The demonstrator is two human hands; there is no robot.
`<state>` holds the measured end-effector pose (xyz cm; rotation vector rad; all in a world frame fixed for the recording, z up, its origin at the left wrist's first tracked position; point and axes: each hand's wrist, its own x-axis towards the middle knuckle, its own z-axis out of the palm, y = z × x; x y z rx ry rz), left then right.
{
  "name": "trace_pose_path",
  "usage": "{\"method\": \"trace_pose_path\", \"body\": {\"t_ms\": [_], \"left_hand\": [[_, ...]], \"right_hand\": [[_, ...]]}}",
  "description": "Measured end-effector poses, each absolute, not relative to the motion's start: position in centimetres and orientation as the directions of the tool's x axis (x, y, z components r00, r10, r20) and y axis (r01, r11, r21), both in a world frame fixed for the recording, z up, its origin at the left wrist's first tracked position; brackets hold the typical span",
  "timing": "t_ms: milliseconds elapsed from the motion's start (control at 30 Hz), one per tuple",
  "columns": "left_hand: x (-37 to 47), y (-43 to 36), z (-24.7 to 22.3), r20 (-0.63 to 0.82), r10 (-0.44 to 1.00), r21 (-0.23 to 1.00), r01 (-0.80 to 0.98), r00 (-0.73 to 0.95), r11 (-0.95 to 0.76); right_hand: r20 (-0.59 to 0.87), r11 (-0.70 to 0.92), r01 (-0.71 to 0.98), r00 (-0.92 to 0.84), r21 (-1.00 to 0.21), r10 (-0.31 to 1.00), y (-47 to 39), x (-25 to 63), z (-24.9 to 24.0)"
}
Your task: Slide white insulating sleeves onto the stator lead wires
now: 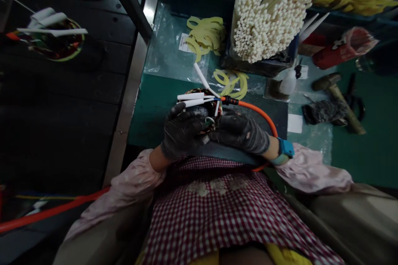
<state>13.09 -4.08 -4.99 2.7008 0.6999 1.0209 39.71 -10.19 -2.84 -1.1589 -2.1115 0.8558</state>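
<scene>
A motor stator (199, 110) with copper windings sits at the near edge of the green bench, between my gloved hands. My left hand (183, 130) is wrapped round its left side, fingers reaching over the top. On the right, my right hand (239, 130) is closed against the other side, its fingertips partly hidden. White sleeves (191, 99) cover the wire ends lying across the stator's top. An orange cable (259, 112) with a black strain relief (230, 100) runs from these wires to the right, behind my right wrist.
Yellow insulating rings (233, 83) lie just beyond the stator. A box of thin white sticks or tubes (255, 29) stands behind them. To the right are a hammer (345, 103), a spare glove (323, 112) and a white bottle (288, 82). Another wired stator (59, 43) is at the left.
</scene>
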Motion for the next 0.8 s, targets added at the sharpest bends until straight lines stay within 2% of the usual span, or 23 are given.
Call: {"method": "trace_pose_path", "body": {"t_ms": [100, 167, 267, 333, 400, 500, 567, 667, 733, 800], "left_hand": [[12.8, -4.3, -5.1, 0.470, 0.545, 0.398, 0.384, 0.695, -0.833], [12.6, -4.4, -5.4, 0.436, 0.566, 0.443, 0.380, 0.700, -0.812], [12.5, -4.3, -5.6, 0.445, 0.559, 0.463, 0.354, 0.700, -0.812], [12.7, -4.0, -5.6, 0.439, 0.555, 0.461, 0.353, 0.707, -0.814], [12.8, -3.5, -5.5, 0.410, 0.560, 0.454, 0.371, 0.719, -0.810], [12.4, -3.0, -5.7, 0.354, 0.556, 0.433, 0.395, 0.752, -0.810], [11.5, -2.7, -6.0, 0.394, 0.514, 0.357, 0.389, 0.761, -0.849], [9.4, -2.1, -6.2, 0.546, 0.385, 0.152, 0.364, 0.744, -0.919], [8.0, -1.4, -5.9, 0.592, 0.314, 0.005, 0.386, 0.742, -0.922], [7.1, -0.4, -5.2, 0.582, 0.259, -0.110, 0.390, 0.771, -0.914]], "right_hand": [[0.330, 0.655, 0.399, -0.627, -0.642, 0.705, -11.1, 39.7, -3.0], [0.360, 0.700, 0.348, -0.667, -0.624, 0.652, -11.1, 38.9, -2.1], [0.225, 0.500, 0.497, -0.513, -0.709, 0.828, -9.3, 36.4, -0.2], [0.112, 0.316, 0.648, -0.337, -0.692, 0.935, -7.1, 35.0, 0.5], [0.128, 0.267, 0.691, -0.248, -0.671, 0.960, -5.2, 34.5, 0.7], [0.284, 0.268, 0.675, -0.090, -0.688, 0.955, -4.3, 35.6, 0.5], [0.302, 0.216, 0.708, -0.004, -0.672, 0.953, -4.7, 36.8, 0.5], [0.085, 0.128, 0.823, -0.098, -0.553, 0.992, -4.7, 37.7, 0.0], [-0.021, 0.168, 0.850, -0.206, -0.499, 0.978, -3.1, 37.6, -0.4], [-0.023, 0.292, 0.789, -0.360, -0.541, 0.932, -0.3, 37.1, -0.7]]}}
